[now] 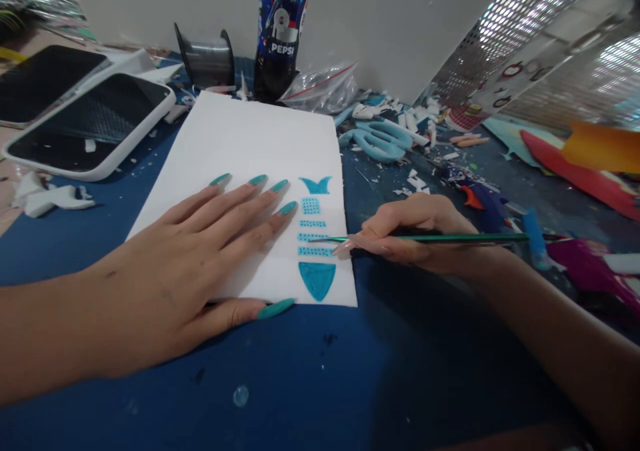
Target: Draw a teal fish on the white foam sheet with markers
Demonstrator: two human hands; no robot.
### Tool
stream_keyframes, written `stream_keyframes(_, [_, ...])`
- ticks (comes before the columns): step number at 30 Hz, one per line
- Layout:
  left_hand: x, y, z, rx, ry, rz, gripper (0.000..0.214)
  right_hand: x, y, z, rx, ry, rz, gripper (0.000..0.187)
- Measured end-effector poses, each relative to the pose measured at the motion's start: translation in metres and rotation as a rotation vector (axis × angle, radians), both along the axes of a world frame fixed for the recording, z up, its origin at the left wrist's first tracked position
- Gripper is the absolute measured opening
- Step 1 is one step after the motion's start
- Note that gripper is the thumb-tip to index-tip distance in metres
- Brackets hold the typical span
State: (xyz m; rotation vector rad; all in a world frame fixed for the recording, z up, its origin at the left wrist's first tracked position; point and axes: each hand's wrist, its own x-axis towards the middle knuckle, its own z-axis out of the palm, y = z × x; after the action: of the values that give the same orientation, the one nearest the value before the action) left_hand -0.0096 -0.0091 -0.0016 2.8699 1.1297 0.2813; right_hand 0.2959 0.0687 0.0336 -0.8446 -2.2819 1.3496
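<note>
My left hand [200, 257] lies flat and open on a white foam sheet [250, 137], its fingers spread and tipped with long teal nails. Along the sheet's right edge runs a teal painted fish design [316, 237]: a tail, several dotted bands and a triangular head. My right hand [420, 234] is closed in a pinch on a thin green paintbrush [450, 238]. The brush tip touches one of the dotted bands near the sheet's right edge.
The sheet lies on a blue mat [320, 371]. Behind it stand a Pepsi bottle [280, 31], a wire spool [205, 54] and a plastic bag [325, 87]. Light blue scissors [380, 141], foam scraps and coloured pieces litter the right. Two dark tablets [85, 127] lie at left.
</note>
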Motion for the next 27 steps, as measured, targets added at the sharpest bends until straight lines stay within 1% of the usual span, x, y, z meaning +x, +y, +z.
stream_keyframes(7, [0.0010,-0.0002,-0.0020,0.014,0.012,-0.007,0.075,0.0008,-0.0011,0.0021,0.047,0.010,0.042,0.027])
stream_keyframes(12, [0.0002,-0.0005,-0.0017,0.014,-0.005,-0.009,0.076,0.0012,-0.0022,0.0043,0.096,-0.033,0.045,0.030])
stream_keyframes(20, [0.0014,0.0000,-0.0010,0.040,0.003,-0.014,0.073,0.0049,-0.0026,0.0023,0.094,-0.017,0.058,0.035])
stream_keyframes(27, [0.0007,-0.0003,-0.0009,0.053,-0.002,-0.019,0.071,0.0081,-0.0016,0.0044,0.129,-0.073,0.066,0.040])
